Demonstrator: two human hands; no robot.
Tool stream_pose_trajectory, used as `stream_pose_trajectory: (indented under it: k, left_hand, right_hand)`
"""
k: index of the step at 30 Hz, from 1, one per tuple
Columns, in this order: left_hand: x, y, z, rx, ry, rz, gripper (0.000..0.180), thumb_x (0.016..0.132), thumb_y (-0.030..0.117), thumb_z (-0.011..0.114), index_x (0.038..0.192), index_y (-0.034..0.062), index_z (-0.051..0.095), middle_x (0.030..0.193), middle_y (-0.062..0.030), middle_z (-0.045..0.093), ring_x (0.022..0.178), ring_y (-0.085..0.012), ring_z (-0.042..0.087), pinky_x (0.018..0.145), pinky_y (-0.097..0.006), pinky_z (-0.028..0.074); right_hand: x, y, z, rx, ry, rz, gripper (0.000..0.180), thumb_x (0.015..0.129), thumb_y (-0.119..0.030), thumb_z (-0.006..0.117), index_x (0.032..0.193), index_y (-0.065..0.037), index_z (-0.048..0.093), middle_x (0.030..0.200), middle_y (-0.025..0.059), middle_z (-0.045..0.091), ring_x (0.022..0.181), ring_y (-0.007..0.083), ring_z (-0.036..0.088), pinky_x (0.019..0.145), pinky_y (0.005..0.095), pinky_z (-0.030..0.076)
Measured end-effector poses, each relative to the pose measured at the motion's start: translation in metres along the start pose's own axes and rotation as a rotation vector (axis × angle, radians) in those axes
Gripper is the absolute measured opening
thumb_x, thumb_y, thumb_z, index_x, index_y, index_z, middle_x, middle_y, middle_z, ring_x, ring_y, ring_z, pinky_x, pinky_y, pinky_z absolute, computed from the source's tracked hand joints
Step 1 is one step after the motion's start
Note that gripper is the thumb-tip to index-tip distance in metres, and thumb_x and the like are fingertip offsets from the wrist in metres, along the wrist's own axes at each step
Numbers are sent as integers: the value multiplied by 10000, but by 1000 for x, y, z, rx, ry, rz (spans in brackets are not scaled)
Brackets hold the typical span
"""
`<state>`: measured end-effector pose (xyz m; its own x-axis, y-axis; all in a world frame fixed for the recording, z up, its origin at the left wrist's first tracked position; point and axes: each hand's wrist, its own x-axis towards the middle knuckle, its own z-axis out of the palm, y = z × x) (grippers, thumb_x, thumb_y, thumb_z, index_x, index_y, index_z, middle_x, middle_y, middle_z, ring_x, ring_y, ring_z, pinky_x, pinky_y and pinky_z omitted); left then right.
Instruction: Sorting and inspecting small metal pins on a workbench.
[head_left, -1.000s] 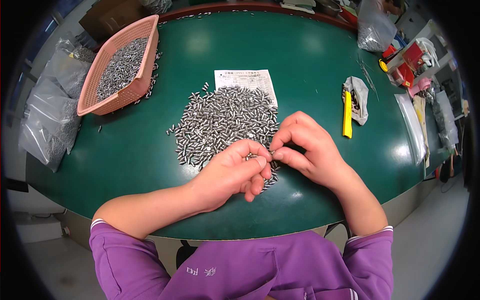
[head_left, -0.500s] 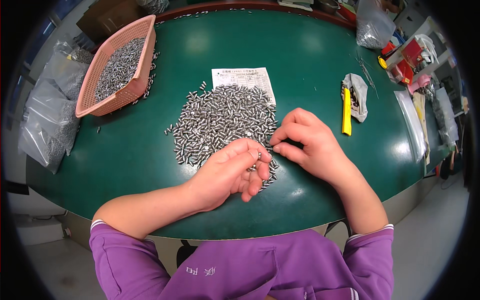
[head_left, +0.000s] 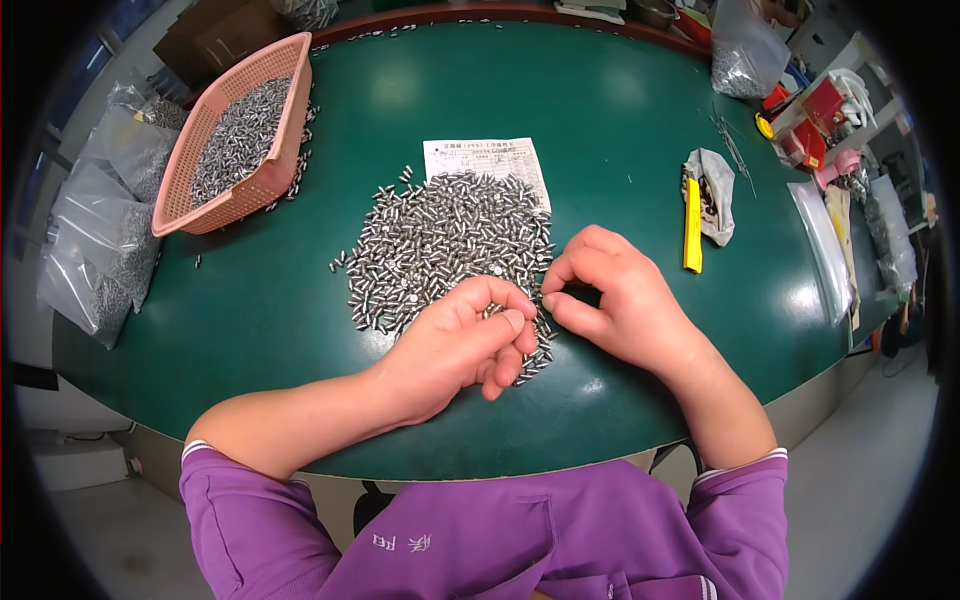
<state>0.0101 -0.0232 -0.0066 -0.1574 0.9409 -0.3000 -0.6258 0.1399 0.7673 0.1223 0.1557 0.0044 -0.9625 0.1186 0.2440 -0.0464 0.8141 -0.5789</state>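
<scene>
Your left hand (head_left: 462, 338) lies palm up at the near edge of the heap of small metal pins (head_left: 447, 243), its fingers (head_left: 510, 322) curled loosely inward over a few pins cupped in the palm, so it is half closed around them rather than clenched. Your right hand (head_left: 608, 296) sits just beside it, fingertips (head_left: 553, 300) bunched together and nearly touching the left fingertips (whether a pin is pinched between them is too small to tell). The heap spreads over the middle of the green table (head_left: 620, 120), and its far edge overlaps a printed paper slip (head_left: 485, 160). To your right, near the hand, lies a yellow utility knife (head_left: 692, 226) next to a small open plastic bag (head_left: 715, 190). Far to your left, a pink plastic basket (head_left: 275, 150) holds more pins, and clear bags of parts (head_left: 95, 250) are stacked off the table's left edge.
</scene>
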Motion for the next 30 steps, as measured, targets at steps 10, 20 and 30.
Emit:
stream_pose_trajectory:
  k: [10, 20, 30]
  left_hand:
    - [0, -2, 0, 43, 4, -5, 152, 950, 158, 476, 1056, 53, 446, 828, -48, 562, 602, -83, 530, 498, -218, 434]
    - [-1, 4, 1, -54, -5, 12, 193, 978, 222, 381, 1031, 61, 472, 841, -68, 548, 609, -113, 538, 509, -238, 434]
    - [-1, 4, 2, -20, 15, 10, 192, 974, 240, 413, 1026, 64, 472, 844, -56, 550, 600, -96, 526, 496, -220, 426]
  right_hand:
    - [1, -14, 1, 344, 67, -83, 147, 698, -32, 709, 821, -75, 640, 808, 33, 563, 786, 160, 553, 634, 280, 462]
    - [2, 3, 2, -8, 58, -52, 151, 705, -52, 686, 839, -102, 639, 824, 48, 528, 822, 224, 545, 699, 334, 461]
    - [0, -2, 2, -110, -32, -23, 119, 728, -75, 658, 838, -85, 613, 833, 65, 527, 840, 258, 535, 728, 365, 454]
